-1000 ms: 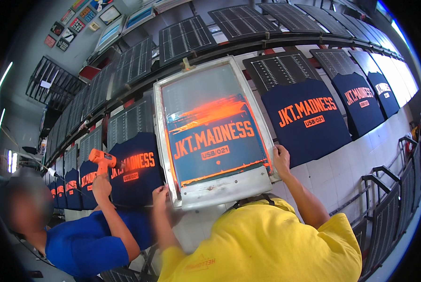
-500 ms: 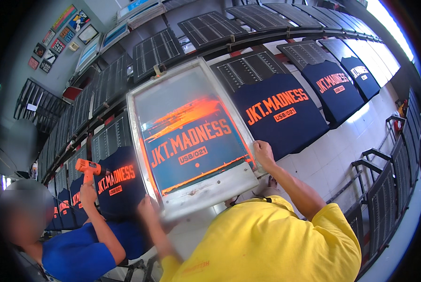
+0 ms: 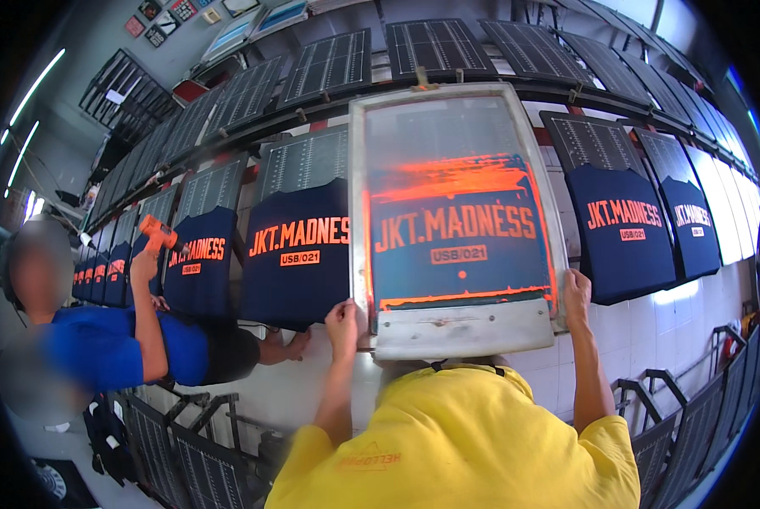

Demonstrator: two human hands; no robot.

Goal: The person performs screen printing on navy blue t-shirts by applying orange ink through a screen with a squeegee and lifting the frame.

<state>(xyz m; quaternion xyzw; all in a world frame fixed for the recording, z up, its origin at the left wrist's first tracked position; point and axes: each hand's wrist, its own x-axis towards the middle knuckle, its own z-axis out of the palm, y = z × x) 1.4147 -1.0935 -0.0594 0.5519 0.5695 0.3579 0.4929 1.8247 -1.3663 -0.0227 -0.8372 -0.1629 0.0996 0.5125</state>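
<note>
Both my hands hold a screen-printing frame [image 3: 553,195] with a pale metal rim, which lies over a dark navy shirt on a board. Orange ink [image 3: 448,180] is smeared across its mesh, and orange lettering shows through. A wide pale strip [image 3: 465,329] spans its near end. My left hand [image 3: 343,327] is closed at the near left corner. On the right side, my right hand [image 3: 577,297] grips the rim near the same end. A navy shirt [image 3: 299,276] with an orange print lies just left of the frame, another printed shirt [image 3: 619,254] just right of it.
At left a co-worker in a blue shirt [image 3: 113,352] holds an orange heat gun [image 3: 158,229] over a printed shirt [image 3: 198,267]. Black boards [image 3: 439,47] form a row behind. Racks of dark boards [image 3: 702,416] stand at the lower right.
I have shifted the frame rightward by one board, from the shirt now uncovered at its left onto the neighbouring one. My view has turned with it. Both hands stay on the frame.
</note>
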